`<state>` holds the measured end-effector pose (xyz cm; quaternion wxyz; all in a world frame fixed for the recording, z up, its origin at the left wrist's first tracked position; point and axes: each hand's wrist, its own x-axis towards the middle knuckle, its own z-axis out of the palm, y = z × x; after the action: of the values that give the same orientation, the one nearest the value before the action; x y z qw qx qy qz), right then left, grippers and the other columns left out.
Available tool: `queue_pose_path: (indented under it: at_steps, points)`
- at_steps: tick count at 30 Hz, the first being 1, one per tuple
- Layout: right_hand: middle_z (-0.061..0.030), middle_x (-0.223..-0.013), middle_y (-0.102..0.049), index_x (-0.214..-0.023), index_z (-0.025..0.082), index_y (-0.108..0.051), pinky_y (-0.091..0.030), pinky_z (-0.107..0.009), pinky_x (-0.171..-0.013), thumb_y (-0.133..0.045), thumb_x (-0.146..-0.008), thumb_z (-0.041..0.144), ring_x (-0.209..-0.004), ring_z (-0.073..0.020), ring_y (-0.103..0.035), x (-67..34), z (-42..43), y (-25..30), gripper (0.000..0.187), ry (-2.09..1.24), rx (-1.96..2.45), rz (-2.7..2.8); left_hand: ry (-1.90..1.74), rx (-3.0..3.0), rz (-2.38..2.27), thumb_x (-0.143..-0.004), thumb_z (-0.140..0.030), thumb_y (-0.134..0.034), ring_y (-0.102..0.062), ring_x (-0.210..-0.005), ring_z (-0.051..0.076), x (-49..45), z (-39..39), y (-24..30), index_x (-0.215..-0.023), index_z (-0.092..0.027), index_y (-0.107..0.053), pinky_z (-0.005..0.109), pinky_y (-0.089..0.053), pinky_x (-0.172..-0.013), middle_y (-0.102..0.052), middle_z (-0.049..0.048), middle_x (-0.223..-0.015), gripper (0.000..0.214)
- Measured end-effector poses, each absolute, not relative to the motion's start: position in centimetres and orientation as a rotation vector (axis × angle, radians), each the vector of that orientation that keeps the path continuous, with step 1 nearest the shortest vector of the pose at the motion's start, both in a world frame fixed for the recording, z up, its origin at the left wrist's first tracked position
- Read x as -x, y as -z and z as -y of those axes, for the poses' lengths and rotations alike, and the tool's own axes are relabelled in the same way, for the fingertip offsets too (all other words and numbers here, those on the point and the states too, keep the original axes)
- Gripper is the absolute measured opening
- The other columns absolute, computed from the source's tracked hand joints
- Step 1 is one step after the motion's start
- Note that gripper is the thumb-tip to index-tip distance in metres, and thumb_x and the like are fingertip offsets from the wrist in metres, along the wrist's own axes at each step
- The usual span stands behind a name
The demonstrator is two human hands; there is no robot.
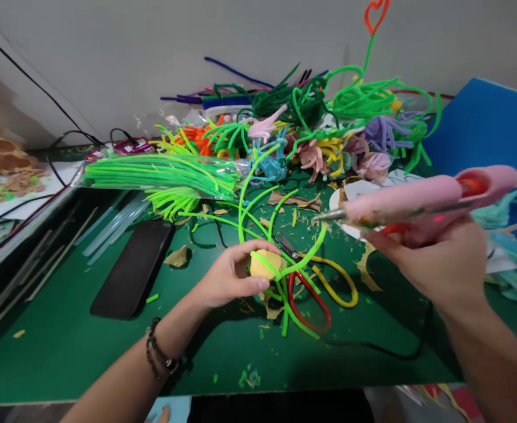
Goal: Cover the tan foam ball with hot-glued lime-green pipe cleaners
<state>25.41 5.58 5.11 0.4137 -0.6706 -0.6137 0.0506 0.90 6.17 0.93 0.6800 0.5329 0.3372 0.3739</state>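
My left hand (236, 273) grips a small yellow rounded piece (265, 265) between thumb and fingers. Bright green pipe cleaners (305, 261) cross it and stick out on several sides. Wrapped around the handle of a pink glue gun (408, 202), my right hand (443, 264) keeps it raised to the right, its metal nozzle pointing left. The nozzle tip is close to the upper end of one curved pipe cleaner; whether they touch I cannot tell. Scissors (322, 294) with one red and one yellow handle lie on the table just right of the yellow piece.
A black phone (133, 270) and clear glue sticks (113, 232) lie on the green table (108, 364) at left. A bag of green pipe cleaners (161, 176) and coloured bundles (320, 135) fill the back. A blue board (487, 135) stands at right. Scraps and a black cord (373, 346) lie nearby.
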Motion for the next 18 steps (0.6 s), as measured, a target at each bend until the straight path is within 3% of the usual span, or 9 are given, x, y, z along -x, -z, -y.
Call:
queue_pose_path:
  at_steps: [6, 18]
  points:
    - [0.0046, -0.031, -0.036, -0.039, 0.024, -0.034, -0.022, -0.024, -0.03, -0.06, -0.054, 0.031, -0.03, -0.0079, -0.032, -24.7, -5.1, -4.4, 0.03, -0.417, 1.545, 1.756, -0.845, -1.236, -0.749, -0.054, -0.047, -0.076, -0.058, -0.07, 0.017, -1.0, -6.3, -0.8, -0.082, -0.017, -0.067, 0.027, -0.046, -0.064, -0.064, 0.0046, -0.08, 0.042]
    - [0.0027, -0.03, -0.038, -0.036, 0.023, -0.036, -0.022, -0.023, -0.031, -0.05, -0.051, 0.032, -0.029, -0.0087, -0.033, -24.3, -5.4, -4.8, 0.023, -0.343, 1.633, 1.859, -0.852, -1.201, -0.729, -0.053, -0.046, -0.077, -0.06, -0.071, 0.018, -0.9, -6.3, -0.7, -0.081, -0.019, -0.069, 0.027, -0.046, -0.065, -0.066, 0.0044, -0.08, 0.04]
